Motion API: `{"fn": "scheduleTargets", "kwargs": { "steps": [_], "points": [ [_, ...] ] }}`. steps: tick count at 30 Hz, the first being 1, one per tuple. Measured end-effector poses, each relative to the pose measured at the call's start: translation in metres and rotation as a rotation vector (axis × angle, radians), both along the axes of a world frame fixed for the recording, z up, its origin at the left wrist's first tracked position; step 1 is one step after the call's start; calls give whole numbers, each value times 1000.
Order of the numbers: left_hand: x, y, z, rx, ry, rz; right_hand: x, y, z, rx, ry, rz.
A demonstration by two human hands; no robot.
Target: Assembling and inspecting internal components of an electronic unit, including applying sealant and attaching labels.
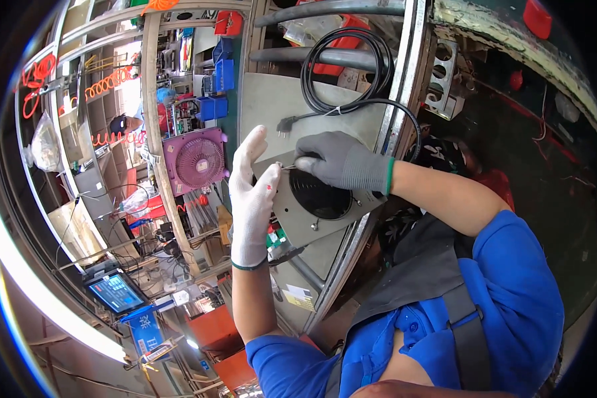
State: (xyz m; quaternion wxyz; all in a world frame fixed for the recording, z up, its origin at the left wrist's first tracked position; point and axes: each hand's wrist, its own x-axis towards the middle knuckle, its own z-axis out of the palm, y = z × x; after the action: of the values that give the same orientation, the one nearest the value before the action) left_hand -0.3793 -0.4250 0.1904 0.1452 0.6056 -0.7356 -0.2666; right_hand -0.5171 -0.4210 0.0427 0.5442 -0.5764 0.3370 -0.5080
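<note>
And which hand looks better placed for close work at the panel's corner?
Probably the right hand: grey-gloved, it reaches over the panel, fingers curled near its corner by the black grille. The white-gloved left hand is mostly open, its thumb nearest that corner.

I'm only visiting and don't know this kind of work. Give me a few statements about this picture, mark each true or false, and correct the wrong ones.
1. The left hand wears a white glove. True.
2. The right hand is bare. False: it wears a grey glove.
3. A round black part is set in the grey plate by the hands. True.
4. The fan has a green frame. False: the frame is pinkish purple.
5. The plug is in a socket. False: it lies loose on a grey panel.
</note>
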Motion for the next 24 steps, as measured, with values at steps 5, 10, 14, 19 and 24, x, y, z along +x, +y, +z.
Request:
{"fn": "scheduleTargets", "kwargs": {
  "steps": [5,10,14,19,24],
  "points": [
    [-2,-5,3,84,-23,-1,-26,-10,-25,161,-7,-189],
    [43,-34,-4,-298,-347,-288,-62,44,9,340,-307,19],
    [37,-13,13,-1088,-411,-212,-43,105,-2,137,-59,488],
    [253,113,44,-941,-85,324,20,172,-36,-66,403,642],
    [456,328,-103,-830,-329,1199,123,183,-73,-277,431,766]
  ]
}}
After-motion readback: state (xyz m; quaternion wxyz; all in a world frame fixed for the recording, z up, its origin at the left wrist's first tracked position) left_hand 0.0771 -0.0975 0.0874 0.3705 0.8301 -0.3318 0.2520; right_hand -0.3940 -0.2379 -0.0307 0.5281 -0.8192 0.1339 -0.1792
